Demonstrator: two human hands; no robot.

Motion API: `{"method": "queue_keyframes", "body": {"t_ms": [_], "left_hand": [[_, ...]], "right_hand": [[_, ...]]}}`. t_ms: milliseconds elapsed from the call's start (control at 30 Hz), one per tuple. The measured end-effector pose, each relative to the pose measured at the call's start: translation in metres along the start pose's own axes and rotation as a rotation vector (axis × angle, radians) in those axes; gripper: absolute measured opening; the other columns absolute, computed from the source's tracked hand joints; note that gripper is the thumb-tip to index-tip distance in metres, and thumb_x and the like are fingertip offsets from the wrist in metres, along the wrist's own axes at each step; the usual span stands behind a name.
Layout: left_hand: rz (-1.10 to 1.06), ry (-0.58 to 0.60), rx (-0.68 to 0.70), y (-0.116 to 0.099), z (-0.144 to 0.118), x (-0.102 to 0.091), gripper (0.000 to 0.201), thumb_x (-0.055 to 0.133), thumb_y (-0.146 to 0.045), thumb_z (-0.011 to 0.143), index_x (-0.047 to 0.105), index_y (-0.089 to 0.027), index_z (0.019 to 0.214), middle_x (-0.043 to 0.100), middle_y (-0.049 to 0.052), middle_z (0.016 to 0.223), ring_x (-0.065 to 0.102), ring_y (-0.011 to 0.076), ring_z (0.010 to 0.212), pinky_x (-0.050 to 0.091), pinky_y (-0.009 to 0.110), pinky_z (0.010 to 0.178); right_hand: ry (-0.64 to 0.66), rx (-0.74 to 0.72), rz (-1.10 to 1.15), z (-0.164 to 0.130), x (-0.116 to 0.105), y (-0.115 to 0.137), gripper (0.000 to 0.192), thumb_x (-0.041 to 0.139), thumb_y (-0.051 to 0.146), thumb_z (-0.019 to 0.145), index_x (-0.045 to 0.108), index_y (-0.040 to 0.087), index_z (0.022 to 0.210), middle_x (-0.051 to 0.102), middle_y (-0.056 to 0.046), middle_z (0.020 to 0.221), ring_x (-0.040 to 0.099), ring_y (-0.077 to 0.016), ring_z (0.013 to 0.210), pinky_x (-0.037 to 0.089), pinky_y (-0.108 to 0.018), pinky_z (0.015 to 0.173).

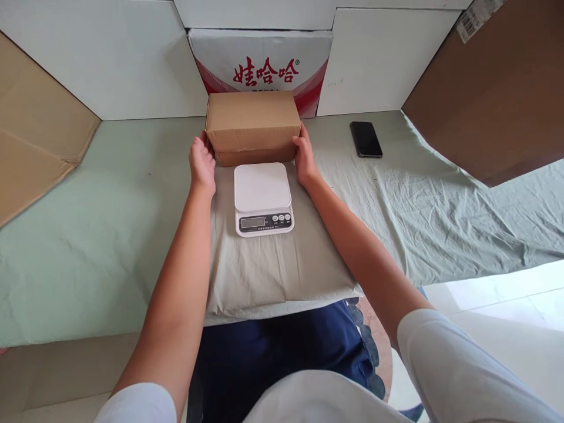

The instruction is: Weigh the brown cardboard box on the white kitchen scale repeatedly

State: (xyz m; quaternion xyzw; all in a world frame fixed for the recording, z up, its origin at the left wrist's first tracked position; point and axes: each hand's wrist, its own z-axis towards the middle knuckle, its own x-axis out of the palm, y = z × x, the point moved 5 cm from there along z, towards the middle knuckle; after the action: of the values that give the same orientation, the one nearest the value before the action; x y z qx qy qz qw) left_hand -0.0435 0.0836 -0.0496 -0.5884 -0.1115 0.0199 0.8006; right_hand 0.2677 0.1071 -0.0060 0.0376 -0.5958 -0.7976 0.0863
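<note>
Between my two hands is a closed brown cardboard box (253,114) on the cloth-covered table. My left hand (202,161) presses against its left side, with part of the fingers hidden behind the box edge. My right hand (305,155) grips the right side, its thumb on the front corner. A white digital kitchen scale (263,188) lies flat just in front of the box, between my forearms. Its display looks blank and nothing rests on its plate.
To the right lies a black smartphone (366,139). A white and red carton (259,50) stands right behind the box. Large cardboard pieces flank the table, one at left (39,123) and a darker one at right (493,100). The green tablecloth (110,235) ends near my lap.
</note>
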Motion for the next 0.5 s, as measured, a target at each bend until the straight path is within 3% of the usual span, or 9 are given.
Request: {"method": "queue_keyframes", "body": {"t_ms": [133, 333, 500], "left_hand": [[-0.039, -0.069, -0.059, 0.004, 0.003, 0.006, 0.103, 0.067, -0.107, 0.065, 0.072, -0.031, 0.134, 0.065, 0.003, 0.167, 0.046, 0.0253, 0.167, 0.035, 0.05, 0.132], [0.021, -0.126, -0.068, 0.0, 0.0, 0.016, 0.119, 0.067, -0.111, 0.056, 0.064, -0.023, 0.135, 0.067, 0.008, 0.163, 0.053, 0.0223, 0.155, 0.037, 0.047, 0.124], [-0.002, -0.098, 0.001, -0.014, -0.006, 0.018, 0.102, 0.066, -0.105, 0.07, 0.066, -0.023, 0.131, 0.067, 0.009, 0.159, 0.056, 0.0224, 0.149, 0.041, 0.045, 0.125]], "right_hand": [[-0.013, -0.019, 0.012, -0.005, 0.005, 0.007, 0.101, 0.048, 0.097, 0.074, 0.055, 0.037, 0.154, 0.057, 0.003, 0.177, 0.041, -0.0286, 0.175, 0.033, -0.052, 0.15], [-0.021, -0.019, 0.033, -0.007, 0.009, 0.006, 0.092, 0.052, 0.089, 0.074, 0.055, 0.037, 0.15, 0.06, 0.002, 0.172, 0.046, -0.0303, 0.169, 0.035, -0.051, 0.149], [0.009, -0.016, 0.044, -0.006, 0.009, 0.012, 0.1, 0.052, 0.097, 0.071, 0.053, 0.038, 0.152, 0.06, 0.002, 0.171, 0.043, -0.0336, 0.17, 0.032, -0.055, 0.15]]}}
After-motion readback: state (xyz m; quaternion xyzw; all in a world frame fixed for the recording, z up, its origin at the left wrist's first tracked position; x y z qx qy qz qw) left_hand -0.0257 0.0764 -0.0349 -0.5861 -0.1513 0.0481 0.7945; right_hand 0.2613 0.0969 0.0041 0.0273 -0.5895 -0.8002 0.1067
